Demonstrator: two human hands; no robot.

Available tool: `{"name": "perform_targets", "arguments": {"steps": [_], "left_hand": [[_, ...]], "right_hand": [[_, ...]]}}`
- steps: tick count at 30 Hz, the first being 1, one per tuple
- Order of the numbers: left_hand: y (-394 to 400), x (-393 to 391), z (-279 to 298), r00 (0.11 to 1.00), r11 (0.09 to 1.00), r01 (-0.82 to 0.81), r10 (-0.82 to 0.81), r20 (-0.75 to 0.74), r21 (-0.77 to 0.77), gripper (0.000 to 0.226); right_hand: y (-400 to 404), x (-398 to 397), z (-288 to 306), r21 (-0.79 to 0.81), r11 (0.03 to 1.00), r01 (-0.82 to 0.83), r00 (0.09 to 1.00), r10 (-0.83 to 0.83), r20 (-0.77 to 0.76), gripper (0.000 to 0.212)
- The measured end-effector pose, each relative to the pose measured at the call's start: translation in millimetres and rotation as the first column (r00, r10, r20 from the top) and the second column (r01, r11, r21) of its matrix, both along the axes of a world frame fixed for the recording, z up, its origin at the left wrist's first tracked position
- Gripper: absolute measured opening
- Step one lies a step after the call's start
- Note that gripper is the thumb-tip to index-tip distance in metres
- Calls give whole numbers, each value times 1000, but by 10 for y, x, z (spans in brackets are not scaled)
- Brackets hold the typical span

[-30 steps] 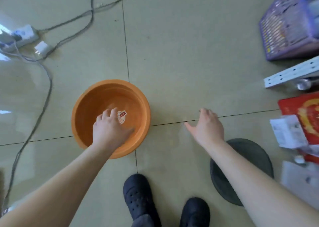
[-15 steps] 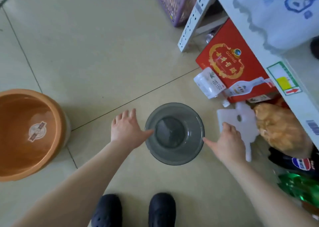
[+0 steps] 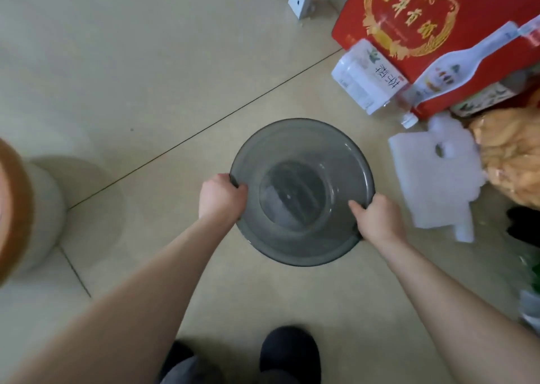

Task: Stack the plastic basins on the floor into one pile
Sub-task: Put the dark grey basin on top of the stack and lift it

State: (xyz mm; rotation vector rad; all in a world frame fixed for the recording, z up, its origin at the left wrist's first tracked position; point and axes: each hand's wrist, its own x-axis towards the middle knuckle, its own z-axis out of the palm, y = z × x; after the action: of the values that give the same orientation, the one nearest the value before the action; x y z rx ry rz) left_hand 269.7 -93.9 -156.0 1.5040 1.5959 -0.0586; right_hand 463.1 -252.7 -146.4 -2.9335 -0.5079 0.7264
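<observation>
**A:** Where are you holding it?

**B:** I've got both hands on the grey basin [image 3: 302, 192]. My left hand [image 3: 221, 197] is curled shut over the rim on its left side, fingers hooked inside. My right hand [image 3: 379, 218] is clamped on the near-right rim, thumb inside the bowl. The basin sits upright in the middle of the tiled floor [image 3: 122, 71], in front of my shoes [image 3: 287, 351]. I can't tell whether it's already off the tile.

**A:** And the pile?

**B:** The orange basin [image 3: 13, 205] is at the far left edge, well apart from the grey one and only partly in frame. That's where I judge this one has to go.

**A:** What worries you?

**B:** Three things. The grips aren't opposite each other; the right one sits nearer me than the left, so the far edge could dip on a lift and slide through my fingers if the plastic is slick. Next, the clutter on the right: a white foam piece [image 3: 432, 179] lies just beside the basin, with a white carton [image 3: 368, 77] and a red gift box [image 3: 409, 15] behind it. A swing that way would knock them. Last, I barely see the orange basin, so I could land off-centre and leave the grey one cocked on its rim.
</observation>
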Motion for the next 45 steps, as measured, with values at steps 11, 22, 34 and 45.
{"name": "perform_targets", "arguments": {"steps": [11,22,34,45], "left_hand": [[787,-2214,1994,905,902,-418,424,-43,105,20],[1005,-4199,2535,670,686,-706,727,-151,175,14],[1155,-4330,1610,549,595,-793,790,-273,129,30],[1104,-4268,447,486,523,-835,846,-219,170,77]], "right_hand": [[1857,-1632,1929,125,894,-430,894,441,-75,30],[3131,-3683,2305,96,610,-786,605,792,-76,29],[3752,-4042,1549,-19,460,-888,460,887,-32,29],[3724,-4236,396,-49,440,-897,439,898,32,72]]}}
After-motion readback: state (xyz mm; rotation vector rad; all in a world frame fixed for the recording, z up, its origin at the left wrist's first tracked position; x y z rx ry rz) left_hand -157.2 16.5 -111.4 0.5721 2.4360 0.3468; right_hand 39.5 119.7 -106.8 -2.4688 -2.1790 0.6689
